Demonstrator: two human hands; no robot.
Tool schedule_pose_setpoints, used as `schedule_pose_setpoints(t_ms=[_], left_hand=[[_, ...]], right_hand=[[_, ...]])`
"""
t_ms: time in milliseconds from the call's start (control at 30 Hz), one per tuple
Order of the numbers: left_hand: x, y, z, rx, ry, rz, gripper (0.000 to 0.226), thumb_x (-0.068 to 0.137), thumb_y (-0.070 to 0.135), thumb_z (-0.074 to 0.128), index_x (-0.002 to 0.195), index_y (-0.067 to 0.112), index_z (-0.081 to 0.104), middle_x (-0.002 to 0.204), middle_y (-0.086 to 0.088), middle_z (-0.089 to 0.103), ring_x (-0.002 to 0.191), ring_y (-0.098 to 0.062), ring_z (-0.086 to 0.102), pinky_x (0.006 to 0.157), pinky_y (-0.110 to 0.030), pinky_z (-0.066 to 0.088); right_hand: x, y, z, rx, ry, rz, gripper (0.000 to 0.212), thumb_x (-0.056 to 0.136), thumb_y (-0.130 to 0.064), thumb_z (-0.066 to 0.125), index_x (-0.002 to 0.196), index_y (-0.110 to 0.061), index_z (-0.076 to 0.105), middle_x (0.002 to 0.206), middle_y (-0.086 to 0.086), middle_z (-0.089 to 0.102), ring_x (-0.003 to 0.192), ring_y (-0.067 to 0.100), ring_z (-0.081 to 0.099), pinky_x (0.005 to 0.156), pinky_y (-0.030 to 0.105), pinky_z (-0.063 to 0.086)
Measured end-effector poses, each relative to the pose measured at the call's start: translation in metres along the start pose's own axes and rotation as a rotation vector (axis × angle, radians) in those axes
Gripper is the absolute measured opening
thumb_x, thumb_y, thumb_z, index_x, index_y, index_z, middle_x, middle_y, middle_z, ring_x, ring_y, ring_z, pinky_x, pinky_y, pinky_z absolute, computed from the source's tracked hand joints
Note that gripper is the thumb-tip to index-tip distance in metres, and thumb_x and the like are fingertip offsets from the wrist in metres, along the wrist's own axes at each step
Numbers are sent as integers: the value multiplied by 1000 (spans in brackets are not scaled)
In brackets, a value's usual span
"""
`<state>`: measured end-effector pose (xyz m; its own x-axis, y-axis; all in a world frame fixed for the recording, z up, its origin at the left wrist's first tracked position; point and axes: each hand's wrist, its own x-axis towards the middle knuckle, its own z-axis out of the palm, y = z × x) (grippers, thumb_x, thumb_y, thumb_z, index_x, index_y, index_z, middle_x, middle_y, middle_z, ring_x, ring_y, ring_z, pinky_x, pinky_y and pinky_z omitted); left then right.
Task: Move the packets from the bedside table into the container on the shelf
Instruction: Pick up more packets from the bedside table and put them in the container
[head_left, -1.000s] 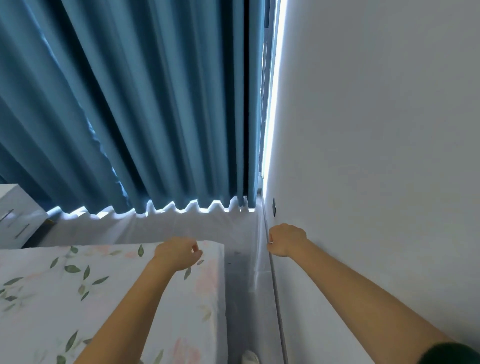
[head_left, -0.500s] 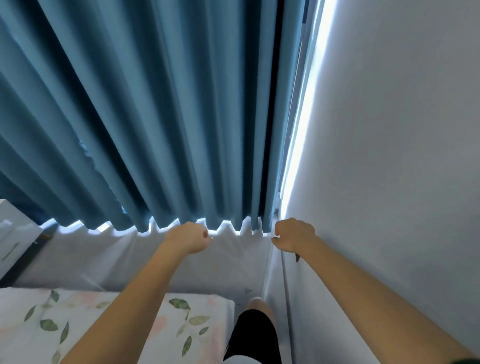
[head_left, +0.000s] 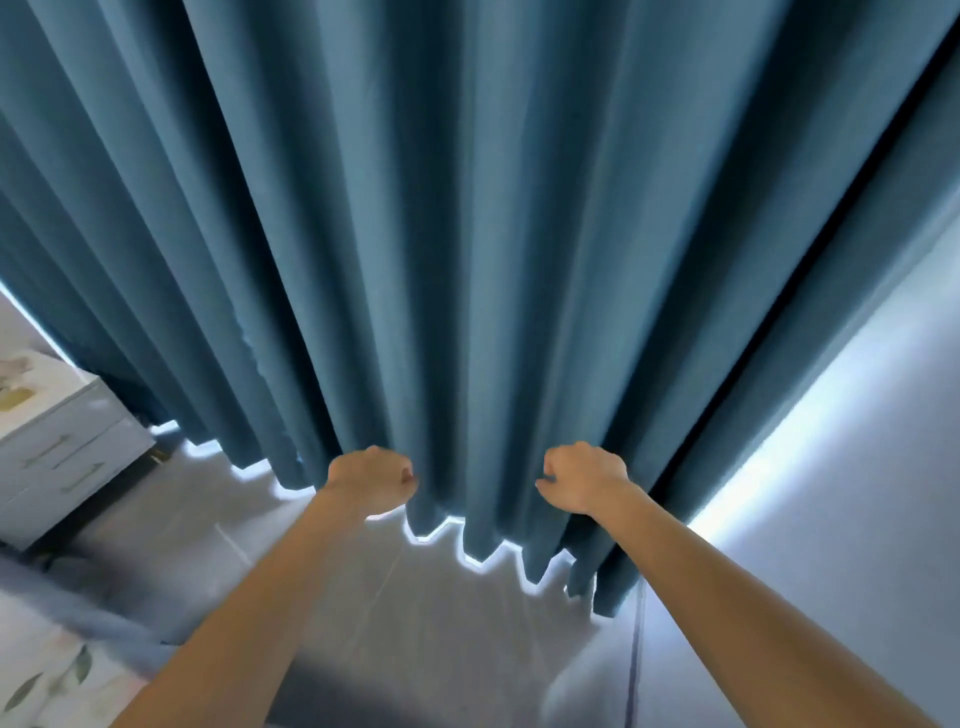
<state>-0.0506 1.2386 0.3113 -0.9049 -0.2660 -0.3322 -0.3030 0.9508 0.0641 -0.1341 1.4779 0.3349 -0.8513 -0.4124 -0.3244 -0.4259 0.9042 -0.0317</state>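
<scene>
Left hand (head_left: 371, 480): fingers curled, nothing held, in front of the curtain (head_left: 467, 234).
Right hand (head_left: 584, 480): curled likewise, nothing held.
Bedside table (head_left: 67, 457): far left; something blurred on its top.

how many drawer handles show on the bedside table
2 handles on the bedside table at left: upper one, lower one just below. More may be hidden past the frame edge.
</scene>
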Motion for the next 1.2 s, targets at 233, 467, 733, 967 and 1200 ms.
schedule_pose_setpoints(t_ms=[233, 467, 733, 967, 1200], left_hand=[[58, -78, -29, -37, 3, -193, 35, 94, 42, 35, 107, 29, 65, 120, 2, 63, 113, -26, 57, 91, -35, 48], [105, -178, -46, -144, -13, -422, 39, 97, 46, 36, 125, 31, 58, 131, 2, 57, 122, -25, 52, 95, -36, 45], [150, -309, -61, -202, -81, -679, 39, 98, 47, 37, 124, 28, 59, 121, -1, 63, 108, -25, 60, 86, -34, 51], [169, -432, -64, -348, -140, -886, 30, 96, 37, 33, 103, 23, 58, 118, -7, 62, 100, -29, 60, 85, -37, 50], [186, -607, -73, -460, -148, -1037, 32, 94, 28, 40, 110, 15, 64, 120, -6, 62, 110, -30, 59, 92, -37, 47]], right_hand=[[125, -83, -46, -91, -13, -265, 33, 93, -39, 45, 111, -18, 62, 113, 2, 63, 104, 26, 60, 75, 29, 43], [244, -206, -69, -185, -12, -566, 34, 94, -40, 46, 115, -17, 60, 117, 4, 62, 107, 28, 59, 80, 31, 46], [373, -346, -86, -300, -84, -792, 32, 94, -38, 45, 114, -17, 58, 117, 3, 61, 106, 26, 58, 77, 30, 42], [450, -491, -90, -348, -190, -926, 38, 94, -39, 46, 129, -26, 47, 121, 2, 58, 110, 26, 57, 80, 32, 42], [515, -697, -85, -372, -190, -1018, 34, 92, -36, 46, 122, -23, 52, 119, 1, 60, 108, 25, 58, 78, 31, 43]])
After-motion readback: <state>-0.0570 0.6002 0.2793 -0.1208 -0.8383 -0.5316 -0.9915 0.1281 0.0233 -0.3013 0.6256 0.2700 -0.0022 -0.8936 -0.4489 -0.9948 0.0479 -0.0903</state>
